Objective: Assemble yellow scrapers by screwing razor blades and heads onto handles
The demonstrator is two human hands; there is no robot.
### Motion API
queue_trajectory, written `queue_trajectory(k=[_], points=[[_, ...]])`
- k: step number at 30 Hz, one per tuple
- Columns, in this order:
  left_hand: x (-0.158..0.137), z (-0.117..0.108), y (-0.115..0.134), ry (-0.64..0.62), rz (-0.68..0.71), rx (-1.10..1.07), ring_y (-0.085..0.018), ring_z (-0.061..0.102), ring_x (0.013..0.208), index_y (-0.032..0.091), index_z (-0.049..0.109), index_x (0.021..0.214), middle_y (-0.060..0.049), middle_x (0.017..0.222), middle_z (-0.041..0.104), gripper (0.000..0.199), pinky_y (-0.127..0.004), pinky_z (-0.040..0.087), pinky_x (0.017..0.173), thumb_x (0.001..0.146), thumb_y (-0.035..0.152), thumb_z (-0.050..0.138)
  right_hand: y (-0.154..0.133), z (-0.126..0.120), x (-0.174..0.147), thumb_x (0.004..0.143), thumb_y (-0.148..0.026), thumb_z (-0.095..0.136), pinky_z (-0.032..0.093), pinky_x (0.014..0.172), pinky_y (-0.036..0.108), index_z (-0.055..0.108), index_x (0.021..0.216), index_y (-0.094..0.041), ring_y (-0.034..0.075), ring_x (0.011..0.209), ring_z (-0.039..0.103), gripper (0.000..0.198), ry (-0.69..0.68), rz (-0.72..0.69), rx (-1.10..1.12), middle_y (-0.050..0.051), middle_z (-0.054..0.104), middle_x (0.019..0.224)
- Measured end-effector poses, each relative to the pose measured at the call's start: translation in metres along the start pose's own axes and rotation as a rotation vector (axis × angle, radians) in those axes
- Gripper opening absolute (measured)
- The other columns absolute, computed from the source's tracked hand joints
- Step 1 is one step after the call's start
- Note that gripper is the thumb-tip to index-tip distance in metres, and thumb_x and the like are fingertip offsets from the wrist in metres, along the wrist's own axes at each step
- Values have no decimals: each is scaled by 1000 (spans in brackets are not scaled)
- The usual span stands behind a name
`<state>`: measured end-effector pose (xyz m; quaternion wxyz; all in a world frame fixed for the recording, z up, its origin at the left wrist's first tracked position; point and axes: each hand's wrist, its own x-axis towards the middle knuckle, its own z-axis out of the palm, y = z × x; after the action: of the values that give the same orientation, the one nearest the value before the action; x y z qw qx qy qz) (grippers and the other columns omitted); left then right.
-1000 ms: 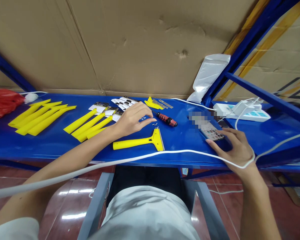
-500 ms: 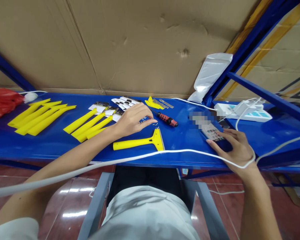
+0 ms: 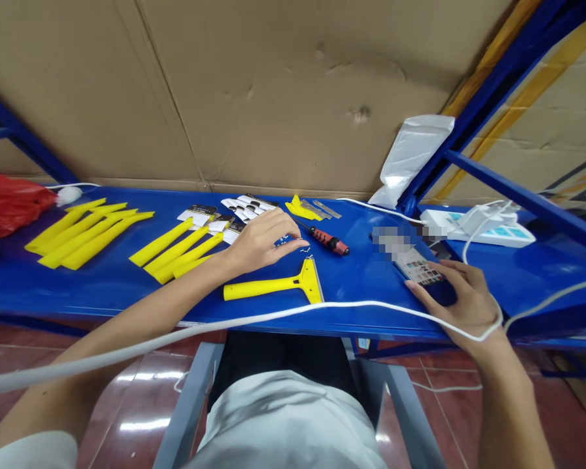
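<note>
Yellow plastic scraper [image 3: 283, 284], right fingers [image 3: 424, 297] grasping flat phone [image 3: 420, 267], left fingers [image 3: 290, 247] curled, hold unclear

Bench top [image 3: 366, 280]: smooth glossy blue paint, metal by the look. Scraper [image 3: 261, 287]: smooth yellow plastic with a slight sheen, thin metal edge on the head. Loose handles [image 3: 97, 242]: same yellow plastic. Screwdriver [image 3: 329, 241]: red and black grip, rubber or plastic, can't tell. Phone [image 3: 420, 269]: smooth, glass-like screen. Back panel [image 3: 273, 98]: matt brown cardboard, creased and dented. Red bag [image 3: 10, 205]: crinkled shiny plastic film. Power strip [image 3: 510, 236]: smooth white plastic. Shirt [image 3: 288, 417]: soft matt cloth. Floor tiles [image 3: 117, 400]: glossy, reflecting light.
</note>
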<state>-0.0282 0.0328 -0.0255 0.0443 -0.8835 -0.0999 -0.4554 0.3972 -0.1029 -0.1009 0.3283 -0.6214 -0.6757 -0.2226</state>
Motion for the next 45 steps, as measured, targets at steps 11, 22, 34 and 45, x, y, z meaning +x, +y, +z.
queue_trajectory(k=[11, 22, 34, 45], points=[[3, -6, 3, 67, 57, 56, -20, 71, 95, 22, 74, 115, -9, 106, 79, 13, -38, 60, 84, 105, 14, 71, 3, 5, -2, 92, -97, 48, 70, 100, 54, 80, 128, -9, 41, 115, 80, 100, -23, 82, -22, 26, 72, 132], [0, -2, 3, 71, 100, 85, -19, 69, 90, 26, 77, 126, -6, 101, 75, 21, -37, 59, 79, 105, 24, 75, 1, 4, 0, 97, -84, 58, 73, 88, 53, 83, 109, -10, 38, 100, 83, 79, 52, -5, 17, 26, 73, 127], [-2, -2, 3, 38, 86, 84, -23, 69, 105, 26, 70, 144, -11, 117, 75, 43, -44, 61, 90, 106, 8, 61, -26, -18, -1, 93, -33, 87, 71, 76, 44, 82, 88, -23, 29, 88, 83, 12, 304, -80, 157, 10, 82, 109], [-1, -2, 3, 47, 72, 79, -23, 70, 102, 25, 72, 136, -10, 115, 77, 34, -43, 61, 89, 106, 12, 66, -8, -8, -1, 97, -44, 83, 72, 84, 45, 82, 101, -18, 31, 99, 83, 27, 195, -127, 131, 15, 78, 116]])
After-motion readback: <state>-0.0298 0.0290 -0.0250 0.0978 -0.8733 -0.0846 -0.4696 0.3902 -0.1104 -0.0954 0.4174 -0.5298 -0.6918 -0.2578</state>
